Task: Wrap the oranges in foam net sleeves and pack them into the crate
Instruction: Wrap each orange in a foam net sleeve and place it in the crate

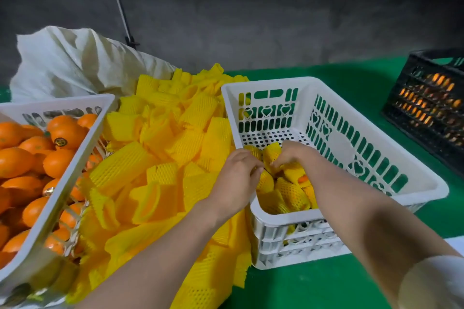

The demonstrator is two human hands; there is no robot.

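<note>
On the counter [326, 291], left of our fingers [252, 169], a supply crate [57, 102] heaped with bare oranges [22, 160] and a pile of foam net sleeves [163, 148] wait; the packing crate [288, 218] around our fingers holds few wrapped oranges [291, 193], so we judge it early; left hand [236, 178] and right hand [288, 153] clamp a wrapped orange [267, 179]
</note>
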